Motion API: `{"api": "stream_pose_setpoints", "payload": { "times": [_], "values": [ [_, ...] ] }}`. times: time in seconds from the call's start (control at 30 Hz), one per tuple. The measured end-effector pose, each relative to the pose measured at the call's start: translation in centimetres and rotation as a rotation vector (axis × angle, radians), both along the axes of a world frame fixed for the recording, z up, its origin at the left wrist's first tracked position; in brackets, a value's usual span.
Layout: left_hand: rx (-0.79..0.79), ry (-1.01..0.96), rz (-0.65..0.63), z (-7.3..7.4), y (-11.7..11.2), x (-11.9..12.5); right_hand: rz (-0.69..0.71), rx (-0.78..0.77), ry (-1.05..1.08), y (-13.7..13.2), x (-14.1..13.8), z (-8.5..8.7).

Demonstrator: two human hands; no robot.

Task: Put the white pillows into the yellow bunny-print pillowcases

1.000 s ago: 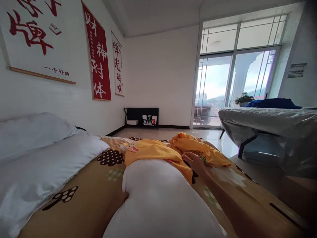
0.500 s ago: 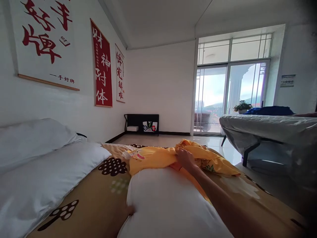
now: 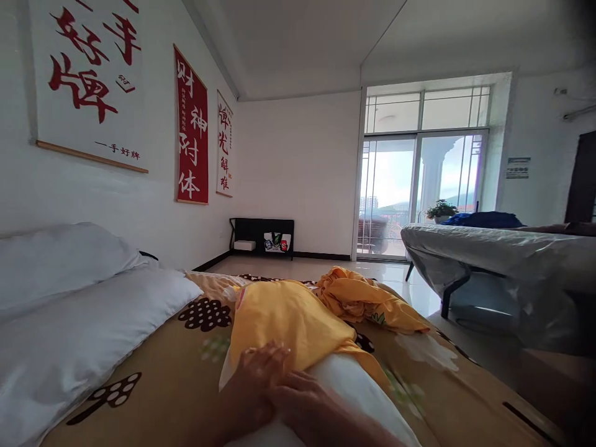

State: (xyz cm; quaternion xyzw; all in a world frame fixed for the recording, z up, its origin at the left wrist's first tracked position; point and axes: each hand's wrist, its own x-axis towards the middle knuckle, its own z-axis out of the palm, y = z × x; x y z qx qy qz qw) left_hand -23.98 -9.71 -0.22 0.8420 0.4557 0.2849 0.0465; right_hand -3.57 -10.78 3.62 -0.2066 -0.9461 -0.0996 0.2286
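Note:
A white pillow (image 3: 354, 391) lies lengthwise on the patterned brown bedsheet (image 3: 177, 366) in front of me. A yellow pillowcase (image 3: 288, 320) covers its far half, and the rest of the yellow cloth is bunched beyond it (image 3: 358, 298). My left hand (image 3: 254, 379) sits at the near left edge of the pillowcase with its fingers curled on the hem. Close beside it and partly overlapping it, my right hand (image 3: 310, 403) rests on the pillow, its fingers closed at the same hem.
Two white pillows (image 3: 69, 310) lie on the left by the wall with hanging scrolls (image 3: 190, 124). A second bed under grey plastic (image 3: 493, 254) stands to the right across a strip of tiled floor. A low black shelf (image 3: 263, 236) and glass balcony doors (image 3: 419, 192) are at the far end.
My right hand came back from the bunched cloth to the near hem, and the yellow case now covers more of the pillow. My left hand moved up onto the hem.

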Motion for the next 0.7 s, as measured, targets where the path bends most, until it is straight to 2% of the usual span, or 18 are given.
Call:
{"api": "stream_pose_setpoints", "payload": {
  "times": [0.07, 0.13, 0.2, 0.3, 0.37, 0.43, 0.5, 0.6, 0.67, 0.7],
  "values": [
    [-0.054, -0.009, 0.037, -0.1, 0.2, 1.5, 0.013, -0.243, 0.049, 0.9, 2.4, 1.9],
    [-0.027, -0.133, 0.127, -1.2, 0.5, 2.2, -0.124, -0.312, 0.077, 3.2, 5.4, 2.1],
    [0.044, -0.270, 0.166, -2.6, 0.7, 2.3, -0.356, -0.280, 0.086, 6.4, 8.3, 0.2],
    [0.082, -0.454, 0.171, -3.7, 0.6, 2.3, -0.709, -0.286, 0.158, 10.4, 11.8, -4.8],
    [0.065, -0.527, 0.175, -3.2, 0.3, 2.1, -0.830, -0.252, 0.174, 11.7, 13.2, -7.4],
    [0.071, -0.564, 0.157, -1.6, -0.1, 1.7, -0.852, -0.234, 0.125, 11.8, 14.1, -8.3],
    [0.077, -0.580, 0.148, 0.8, -0.6, 0.6, -0.871, -0.211, 0.088, 11.5, 15.0, -7.1],
    [0.000, -0.605, 0.131, 4.6, -1.6, -1.7, -0.901, -0.095, 0.160, 10.7, 17.3, -3.0],
    [-0.053, -0.653, 0.107, 6.0, -2.2, -3.0, -0.823, -0.013, 0.236, 9.6, 19.3, -0.8],
    [-0.065, -0.671, 0.100, 6.1, -2.5, -3.5, -0.767, 0.030, 0.268, 8.9, 20.2, -0.4]
  ]
}}
